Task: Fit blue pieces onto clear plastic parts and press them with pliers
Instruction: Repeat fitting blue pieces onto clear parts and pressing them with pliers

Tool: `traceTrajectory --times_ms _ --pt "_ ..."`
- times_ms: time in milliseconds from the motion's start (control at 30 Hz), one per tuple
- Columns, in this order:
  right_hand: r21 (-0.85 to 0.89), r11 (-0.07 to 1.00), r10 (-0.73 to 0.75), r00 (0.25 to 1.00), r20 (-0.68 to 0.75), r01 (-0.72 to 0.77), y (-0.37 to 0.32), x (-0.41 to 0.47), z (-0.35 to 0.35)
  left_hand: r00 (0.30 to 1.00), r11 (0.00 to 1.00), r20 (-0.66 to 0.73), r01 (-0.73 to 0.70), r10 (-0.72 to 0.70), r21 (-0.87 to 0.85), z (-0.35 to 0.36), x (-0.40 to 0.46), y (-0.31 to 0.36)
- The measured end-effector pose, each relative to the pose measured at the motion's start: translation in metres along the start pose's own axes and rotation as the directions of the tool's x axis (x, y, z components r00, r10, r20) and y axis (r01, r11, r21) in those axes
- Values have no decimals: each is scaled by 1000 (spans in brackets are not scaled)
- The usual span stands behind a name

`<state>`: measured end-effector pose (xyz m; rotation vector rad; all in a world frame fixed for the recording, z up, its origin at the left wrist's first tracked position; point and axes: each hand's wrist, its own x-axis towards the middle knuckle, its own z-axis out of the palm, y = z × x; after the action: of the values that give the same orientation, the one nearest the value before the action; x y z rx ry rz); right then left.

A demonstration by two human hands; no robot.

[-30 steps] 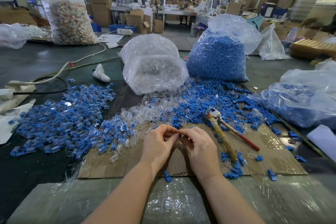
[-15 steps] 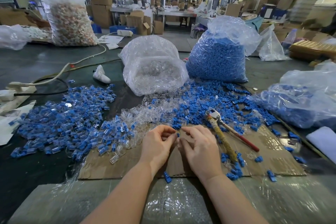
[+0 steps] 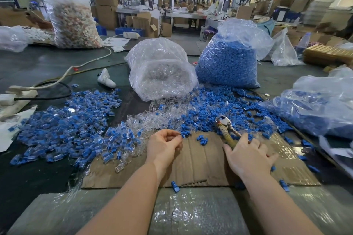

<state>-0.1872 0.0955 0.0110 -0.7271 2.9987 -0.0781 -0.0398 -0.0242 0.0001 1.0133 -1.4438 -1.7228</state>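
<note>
The pliers (image 3: 227, 131) lie on the cardboard sheet (image 3: 200, 164) just ahead of the right hand (image 3: 248, 155), long axis running away and leftward, head far, handles near; that hand, fingers spread, rests over the handles, far nearer than the left; the left hand (image 3: 164, 146) pinches a fitted blue piece (image 3: 183, 135) at its fingertips; loose blue pieces (image 3: 202, 139) lie between the hands; the finished pile (image 3: 66, 126) spreads well off left.
</note>
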Motion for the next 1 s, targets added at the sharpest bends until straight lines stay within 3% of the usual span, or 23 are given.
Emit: traceTrajectory --times_ms 200,300,433,567,867,1000 --pt "4 998 -56 995 -85 57 -6 -5 -16 1000 999 -3 9 -9 -38 -1 2 1" --pt "24 987 -154 985 -84 156 -11 -10 -24 999 993 7 37 -37 -108 -3 2 2" --pt "275 892 -381 924 34 358 -24 -26 -36 998 984 -1 68 -69 -164 -3 3 4" --pt "549 771 -514 824 236 324 -33 -37 -47 997 986 -33 66 -72 -155 -4 5 4" --pt "660 730 -552 723 416 177 -28 -42 -56 994 992 -84 55 -65 -111 -4 5 3" --pt "702 695 -576 703 417 153 -27 -41 -55 993 992 -95 64 -74 -108 -3 6 4"
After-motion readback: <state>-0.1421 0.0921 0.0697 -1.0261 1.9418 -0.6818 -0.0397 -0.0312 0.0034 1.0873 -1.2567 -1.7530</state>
